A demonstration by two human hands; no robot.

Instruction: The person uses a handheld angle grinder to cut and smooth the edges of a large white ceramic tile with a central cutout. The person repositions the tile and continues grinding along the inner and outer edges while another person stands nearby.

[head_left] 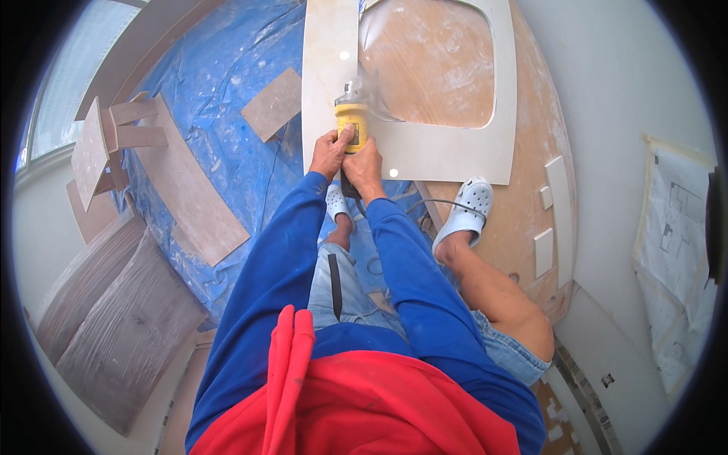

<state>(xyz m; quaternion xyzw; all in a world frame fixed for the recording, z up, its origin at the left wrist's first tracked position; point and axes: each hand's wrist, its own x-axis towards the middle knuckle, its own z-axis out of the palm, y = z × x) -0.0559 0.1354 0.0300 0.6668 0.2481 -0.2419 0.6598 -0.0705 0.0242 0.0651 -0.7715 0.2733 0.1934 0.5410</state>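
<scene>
Your left hand (329,156) and right hand (365,167) both grasp yellow corded power tool (350,121) over left part of pale cut-out panel (447,152); cord (455,202) crosses right clog (459,220), so stepping could jerk tool astray.

Bright window (80,76) lights the scene; edges bow

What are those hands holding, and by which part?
The left hand and right hand grip a yellow power tool by its body, behind the grey head.
</scene>
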